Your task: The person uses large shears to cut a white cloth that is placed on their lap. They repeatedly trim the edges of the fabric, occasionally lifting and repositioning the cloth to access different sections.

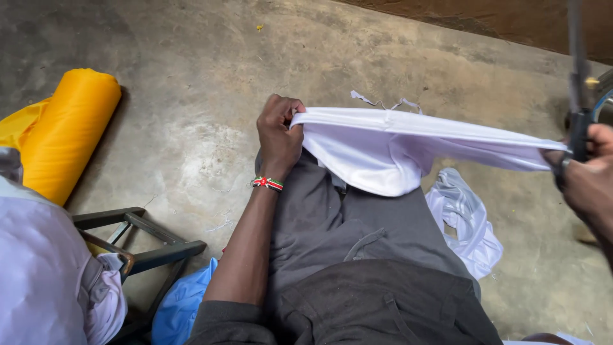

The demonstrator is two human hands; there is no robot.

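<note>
Concrete floor [211, 83], left hand [279, 131] pinching white cloth [396, 144] edge

A yellow fabric roll [67, 131] lies beside a dark stool frame [143, 246], with blue cloth [182, 303] nearby.

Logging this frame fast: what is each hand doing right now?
Left hand: closed, gripping one end of the white cloth.
Right hand: closed on dark scissors at the cloth's other end.
</note>
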